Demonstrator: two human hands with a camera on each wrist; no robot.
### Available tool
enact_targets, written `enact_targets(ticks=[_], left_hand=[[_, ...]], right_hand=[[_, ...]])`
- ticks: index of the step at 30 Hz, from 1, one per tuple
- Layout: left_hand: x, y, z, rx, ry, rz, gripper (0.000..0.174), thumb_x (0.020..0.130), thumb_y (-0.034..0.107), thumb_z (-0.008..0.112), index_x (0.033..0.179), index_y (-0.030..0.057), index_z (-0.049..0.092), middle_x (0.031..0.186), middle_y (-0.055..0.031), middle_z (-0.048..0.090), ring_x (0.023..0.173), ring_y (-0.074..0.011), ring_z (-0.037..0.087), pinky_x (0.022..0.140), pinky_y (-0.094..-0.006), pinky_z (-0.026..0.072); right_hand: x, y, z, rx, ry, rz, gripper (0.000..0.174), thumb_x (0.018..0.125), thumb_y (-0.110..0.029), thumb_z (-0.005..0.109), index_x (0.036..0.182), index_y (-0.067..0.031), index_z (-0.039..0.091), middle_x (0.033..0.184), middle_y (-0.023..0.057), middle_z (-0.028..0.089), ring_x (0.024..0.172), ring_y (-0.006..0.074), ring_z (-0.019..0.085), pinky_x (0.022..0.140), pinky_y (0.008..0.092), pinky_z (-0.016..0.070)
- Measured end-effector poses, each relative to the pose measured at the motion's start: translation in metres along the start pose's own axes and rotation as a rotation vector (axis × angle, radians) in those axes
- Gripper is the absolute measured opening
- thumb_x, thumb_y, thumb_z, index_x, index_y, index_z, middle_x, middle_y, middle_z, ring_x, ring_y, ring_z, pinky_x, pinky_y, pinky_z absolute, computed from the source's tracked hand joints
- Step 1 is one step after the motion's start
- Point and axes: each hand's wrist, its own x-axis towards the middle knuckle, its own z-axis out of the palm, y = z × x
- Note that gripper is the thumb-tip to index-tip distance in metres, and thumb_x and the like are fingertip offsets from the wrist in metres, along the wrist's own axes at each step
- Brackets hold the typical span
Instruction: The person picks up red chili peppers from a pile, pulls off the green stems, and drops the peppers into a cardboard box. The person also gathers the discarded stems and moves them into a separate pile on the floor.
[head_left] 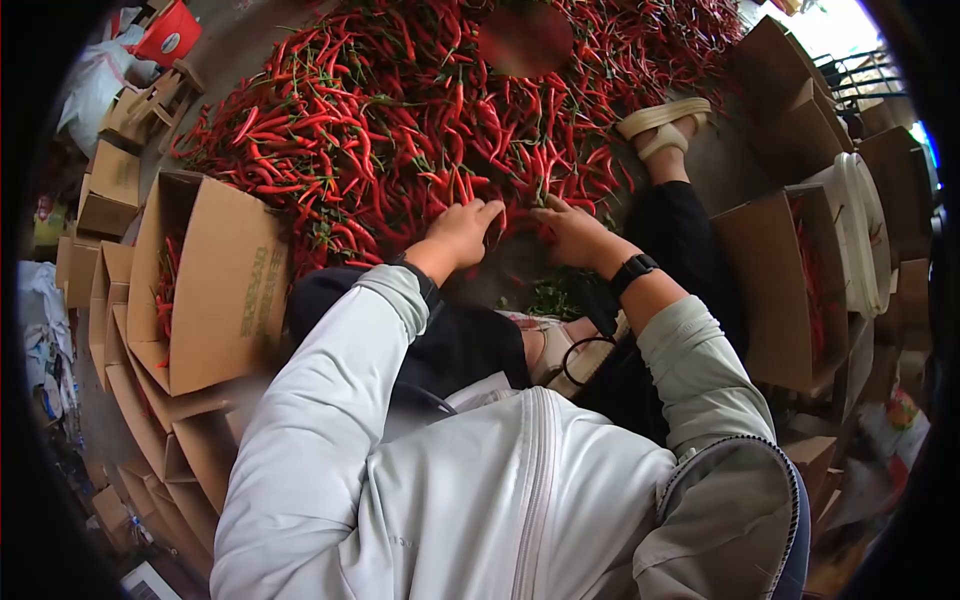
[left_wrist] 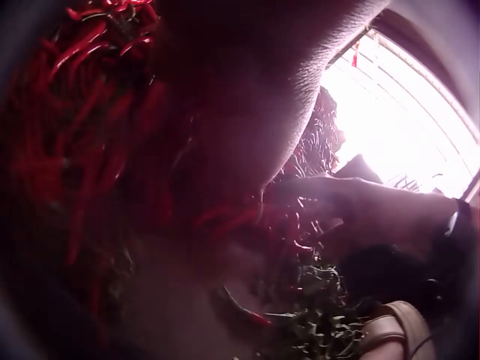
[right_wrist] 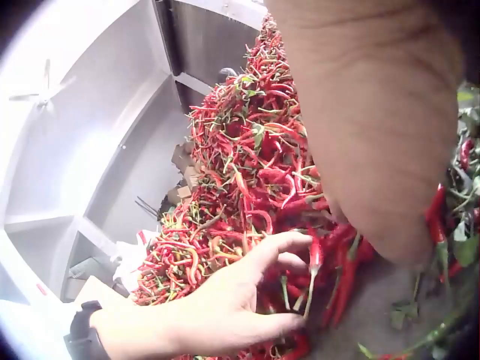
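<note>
Red chili peppers (head_left: 450,110) with green stems lie in a large heap before the seated person. At its near edge, the left hand (head_left: 465,232) holds a red chili pepper (right_wrist: 314,251) by its ends between fingertips and thumb, stem toward the thumb, in the right wrist view. Close beside it, the right hand (head_left: 585,238) reaches into the heap with its index finger stretched out. Its fingertips are at the peppers, and I cannot tell whether they grip one. In the left wrist view the near hand is dark and blurred.
Open cardboard boxes with red peppers inside stand at left (head_left: 225,285) and right (head_left: 770,285). Green leaves (head_left: 555,298) lie on the floor between the legs. A sandaled foot (head_left: 665,130) is beside the heap. A white bucket (head_left: 865,235) stands behind the right box.
</note>
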Motion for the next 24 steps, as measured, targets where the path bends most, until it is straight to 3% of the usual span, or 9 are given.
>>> enact_targets(ticks=[6, 11, 13, 15, 17, 19, 20, 22, 24], left_hand=[[-0.029, 0.009, 0.014, -0.291, -0.138, 0.045, 0.067, 0.063, 0.013, 0.066, 0.125, 0.0171, 0.041, 0.123, -0.0112, 0.043, 0.113, -0.0287, 0.044, 0.094, -0.0371, 0.0382], [-0.047, 0.015, 0.015, -0.291, -0.032, 0.026, 0.055, 0.064, 0.015, 0.066, 0.117, 0.0148, 0.051, 0.124, -0.0117, 0.044, 0.113, -0.0287, 0.044, 0.095, -0.0364, 0.0381], [-0.051, 0.014, 0.018, -0.296, -0.013, 0.005, 0.051, 0.064, 0.015, 0.065, 0.114, 0.0138, 0.053, 0.124, -0.0119, 0.044, 0.113, -0.0286, 0.044, 0.095, -0.036, 0.0383], [-0.049, 0.01, 0.017, -0.321, -0.002, -0.018, 0.045, 0.064, 0.016, 0.064, 0.109, 0.0122, 0.057, 0.124, -0.0122, 0.044, 0.112, -0.0288, 0.045, 0.094, -0.0353, 0.0391], [-0.047, 0.003, 0.025, -0.354, 0.059, 0.052, 0.043, 0.064, 0.017, 0.063, 0.106, 0.011, 0.058, 0.116, -0.0124, 0.049, 0.107, -0.0288, 0.049, 0.09, -0.0353, 0.0412], [-0.045, 0.0, 0.033, -0.308, 0.076, 0.107, 0.037, 0.064, 0.018, 0.062, 0.1, 0.0107, 0.061, 0.103, -0.0113, 0.056, 0.098, -0.0287, 0.053, 0.082, -0.037, 0.0445], [-0.045, 0.001, 0.034, -0.323, 0.071, 0.091, 0.036, 0.064, 0.018, 0.062, 0.099, 0.0104, 0.061, 0.1, -0.0116, 0.057, 0.097, -0.0285, 0.054, 0.082, -0.0369, 0.0446], [-0.044, 0.003, 0.031, -0.334, 0.048, 0.056, 0.034, 0.064, 0.018, 0.062, 0.097, 0.0098, 0.062, 0.097, -0.012, 0.058, 0.095, -0.0283, 0.055, 0.082, -0.0368, 0.0446], [-0.044, 0.008, 0.024, -0.33, -0.004, 0.014, 0.032, 0.065, 0.018, 0.062, 0.096, 0.0093, 0.062, 0.096, -0.0122, 0.059, 0.094, -0.0283, 0.056, 0.082, -0.0368, 0.0444]], right_hand=[[-0.044, -0.015, -0.007, 0.053, -0.059, -0.162, 0.053, 0.064, -0.016, 0.066, 0.114, -0.0108, 0.054, 0.124, 0.0142, 0.046, 0.109, 0.0319, 0.048, 0.089, 0.0374, 0.0412], [-0.112, -0.083, -0.122, 0.121, -0.253, -0.015, 0.05, 0.071, -0.008, 0.063, 0.119, -0.003, 0.048, 0.115, 0.0162, 0.053, 0.106, 0.0259, 0.052, 0.09, 0.0314, 0.0412], [-0.151, -0.119, -0.175, 0.179, -0.182, 0.208, 0.05, 0.072, -0.005, 0.062, 0.119, -0.0009, 0.048, 0.115, 0.0104, 0.054, 0.103, 0.0217, 0.053, 0.086, 0.0313, 0.0433], [-0.194, -0.123, -0.209, 0.47, -0.065, 0.134, 0.047, 0.072, 0.001, 0.059, 0.118, -0.0009, 0.048, 0.113, 0.0083, 0.054, 0.1, 0.0182, 0.053, 0.082, 0.0318, 0.0454], [-0.235, -0.149, -0.25, 0.291, 0.041, 0.227, 0.052, 0.072, -0.005, 0.063, 0.121, -0.0013, 0.046, 0.104, 0.0092, 0.058, 0.099, 0.0147, 0.054, 0.084, 0.031, 0.044], [-0.272, -0.179, -0.287, -0.092, 0.06, 0.477, 0.052, 0.072, -0.004, 0.06, 0.122, -0.0001, 0.044, 0.109, 0.0094, 0.055, 0.101, 0.0149, 0.052, 0.086, 0.0297, 0.0423], [-0.295, -0.174, -0.301, -0.116, 0.072, 0.5, 0.052, 0.072, -0.004, 0.06, 0.122, -0.0001, 0.044, 0.109, 0.0094, 0.055, 0.101, 0.0149, 0.052, 0.086, 0.0297, 0.0423], [-0.349, -0.159, -0.329, 0.239, 0.36, 0.328, 0.051, 0.073, -0.007, 0.058, 0.122, -0.0028, 0.044, 0.109, 0.0096, 0.055, 0.098, 0.0154, 0.052, 0.083, 0.0294, 0.0423], [-0.374, -0.175, -0.355, 0.012, 0.447, 0.448, 0.05, 0.074, -0.008, 0.058, 0.122, -0.0024, 0.044, 0.109, 0.0096, 0.054, 0.098, 0.0162, 0.052, 0.082, 0.0291, 0.0422]])
